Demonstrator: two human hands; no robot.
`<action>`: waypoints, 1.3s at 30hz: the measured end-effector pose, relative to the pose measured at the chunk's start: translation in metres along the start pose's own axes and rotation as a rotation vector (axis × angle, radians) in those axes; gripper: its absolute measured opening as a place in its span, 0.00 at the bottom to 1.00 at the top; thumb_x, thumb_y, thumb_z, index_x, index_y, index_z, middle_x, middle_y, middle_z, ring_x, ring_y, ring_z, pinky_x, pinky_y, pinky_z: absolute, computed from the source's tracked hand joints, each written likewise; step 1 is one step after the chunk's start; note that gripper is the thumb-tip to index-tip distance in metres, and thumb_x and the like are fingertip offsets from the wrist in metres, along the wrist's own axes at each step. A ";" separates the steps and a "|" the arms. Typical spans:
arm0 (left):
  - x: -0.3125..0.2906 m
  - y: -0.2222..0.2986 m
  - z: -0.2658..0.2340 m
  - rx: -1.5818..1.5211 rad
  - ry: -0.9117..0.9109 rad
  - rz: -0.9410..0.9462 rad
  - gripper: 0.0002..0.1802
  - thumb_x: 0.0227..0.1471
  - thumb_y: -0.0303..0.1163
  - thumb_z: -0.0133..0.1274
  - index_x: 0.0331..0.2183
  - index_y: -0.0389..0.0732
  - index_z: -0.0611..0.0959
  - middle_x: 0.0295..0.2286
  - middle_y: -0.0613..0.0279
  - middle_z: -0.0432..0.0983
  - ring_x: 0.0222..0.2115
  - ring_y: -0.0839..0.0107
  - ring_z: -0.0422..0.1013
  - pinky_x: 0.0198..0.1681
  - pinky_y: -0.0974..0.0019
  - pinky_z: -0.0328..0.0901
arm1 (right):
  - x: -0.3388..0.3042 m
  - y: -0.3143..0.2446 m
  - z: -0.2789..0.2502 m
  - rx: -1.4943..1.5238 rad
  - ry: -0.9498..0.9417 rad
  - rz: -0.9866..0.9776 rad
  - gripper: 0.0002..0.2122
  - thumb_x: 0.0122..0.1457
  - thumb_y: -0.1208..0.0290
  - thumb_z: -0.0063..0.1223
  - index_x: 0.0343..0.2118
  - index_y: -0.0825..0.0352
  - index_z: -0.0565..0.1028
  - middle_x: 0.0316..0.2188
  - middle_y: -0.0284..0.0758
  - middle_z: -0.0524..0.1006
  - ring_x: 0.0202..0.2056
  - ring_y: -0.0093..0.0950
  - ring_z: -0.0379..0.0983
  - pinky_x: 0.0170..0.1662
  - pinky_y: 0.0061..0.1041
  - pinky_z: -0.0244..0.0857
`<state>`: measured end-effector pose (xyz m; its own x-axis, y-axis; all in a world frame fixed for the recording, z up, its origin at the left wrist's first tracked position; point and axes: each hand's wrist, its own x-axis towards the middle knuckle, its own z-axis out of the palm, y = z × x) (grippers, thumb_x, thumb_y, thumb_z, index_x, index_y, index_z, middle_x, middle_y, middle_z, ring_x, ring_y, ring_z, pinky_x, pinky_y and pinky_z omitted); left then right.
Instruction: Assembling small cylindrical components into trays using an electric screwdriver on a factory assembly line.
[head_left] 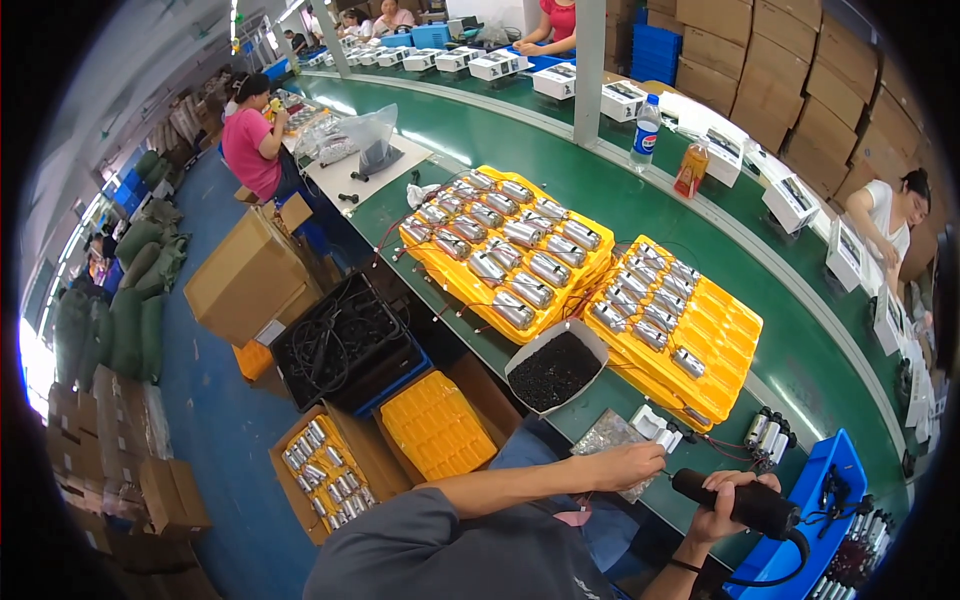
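My right hand (728, 508) is wrapped round a black electric screwdriver (742, 502), whose cord drops from its rear end and whose tip points left. Close to that tip, my left hand (632, 466) has its fingers pinched together; what is in them, if anything, is too small to make out. Just beyond the left fingers sits a white plastic holder (655, 428). Under the left hand lies a clear bag of small parts (608, 438). A white tub (556, 368) full of small black pieces stands farther left on the green bench.
Yellow trays (735, 345) of silver cylinders with wires cover the bench ahead. A blue bin (845, 470) stands at right. Silver-and-black assemblies (770, 438) stand beside it. Cartons and a black crate (340, 340) are at left. A bottle (645, 132) and white boxes line the conveyor, with people nearby.
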<state>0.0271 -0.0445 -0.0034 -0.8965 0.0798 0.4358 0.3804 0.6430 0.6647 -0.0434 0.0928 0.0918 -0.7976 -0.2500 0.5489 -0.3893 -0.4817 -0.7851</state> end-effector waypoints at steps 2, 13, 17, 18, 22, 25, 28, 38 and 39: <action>-0.001 0.001 0.000 0.003 -0.007 0.018 0.10 0.43 0.25 0.53 0.30 0.33 0.71 0.30 0.52 0.66 0.34 0.56 0.67 0.39 0.60 0.64 | -0.001 0.000 0.000 0.008 0.011 0.000 0.22 0.48 0.80 0.51 0.44 0.66 0.56 0.17 0.34 0.65 0.18 0.24 0.63 0.26 0.22 0.64; -0.006 0.003 0.007 -0.010 0.022 0.065 0.08 0.47 0.26 0.52 0.30 0.35 0.72 0.29 0.53 0.66 0.32 0.54 0.67 0.38 0.59 0.63 | -0.010 -0.005 0.000 -0.006 -0.024 0.034 0.22 0.47 0.80 0.52 0.45 0.65 0.57 0.18 0.34 0.67 0.19 0.23 0.63 0.27 0.23 0.64; 0.002 -0.006 0.018 -0.071 -0.027 0.072 0.06 0.47 0.27 0.51 0.30 0.37 0.73 0.27 0.53 0.67 0.32 0.54 0.67 0.36 0.59 0.63 | -0.009 -0.003 -0.003 -0.057 0.033 0.051 0.24 0.47 0.78 0.55 0.45 0.65 0.55 0.18 0.34 0.68 0.20 0.26 0.67 0.31 0.25 0.66; 0.003 -0.012 0.020 -0.077 -0.025 0.042 0.07 0.46 0.28 0.51 0.30 0.37 0.73 0.27 0.51 0.68 0.31 0.52 0.68 0.36 0.57 0.63 | -0.006 0.001 -0.005 -0.074 0.001 0.043 0.25 0.47 0.79 0.56 0.45 0.65 0.56 0.21 0.33 0.69 0.22 0.25 0.68 0.33 0.25 0.66; 0.020 -0.029 0.002 -0.059 -0.037 -0.154 0.09 0.43 0.27 0.50 0.30 0.34 0.73 0.28 0.46 0.69 0.32 0.47 0.67 0.36 0.53 0.63 | 0.016 0.031 0.007 -0.186 -0.049 0.024 0.25 0.45 0.86 0.57 0.46 0.64 0.61 0.26 0.29 0.71 0.27 0.21 0.69 0.34 0.22 0.66; 0.035 -0.030 -0.025 -0.086 0.036 -0.133 0.14 0.39 0.24 0.53 0.34 0.34 0.75 0.29 0.46 0.68 0.33 0.47 0.66 0.37 0.53 0.62 | 0.041 0.046 0.023 -0.136 -0.122 0.042 0.22 0.46 0.87 0.55 0.44 0.66 0.64 0.26 0.27 0.71 0.27 0.16 0.68 0.31 0.15 0.63; 0.052 -0.031 -0.023 -0.124 0.032 -0.183 0.15 0.38 0.25 0.54 0.34 0.34 0.77 0.29 0.47 0.68 0.33 0.49 0.67 0.36 0.55 0.63 | 0.053 0.066 0.017 -0.239 -0.074 0.068 0.20 0.46 0.86 0.55 0.43 0.69 0.64 0.22 0.27 0.71 0.24 0.16 0.69 0.28 0.16 0.64; 0.047 -0.038 -0.005 -0.147 -0.046 -0.414 0.16 0.37 0.27 0.56 0.33 0.33 0.77 0.27 0.50 0.67 0.29 0.55 0.66 0.34 0.60 0.62 | 0.055 0.075 0.009 -0.331 -0.011 0.002 0.15 0.45 0.83 0.56 0.38 0.72 0.67 0.20 0.28 0.72 0.22 0.16 0.69 0.26 0.17 0.64; 0.045 -0.041 -0.002 -0.147 -0.024 -0.411 0.16 0.36 0.27 0.56 0.33 0.33 0.77 0.27 0.51 0.67 0.29 0.56 0.66 0.33 0.60 0.62 | 0.054 0.076 0.011 -0.331 -0.004 0.000 0.15 0.45 0.82 0.56 0.37 0.72 0.67 0.20 0.28 0.73 0.22 0.16 0.69 0.26 0.17 0.64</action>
<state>-0.0283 -0.0689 -0.0100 -0.9845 -0.1413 0.1039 0.0175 0.5102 0.8599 -0.1113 0.0336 0.0646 -0.7960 -0.2531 0.5498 -0.5188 -0.1827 -0.8352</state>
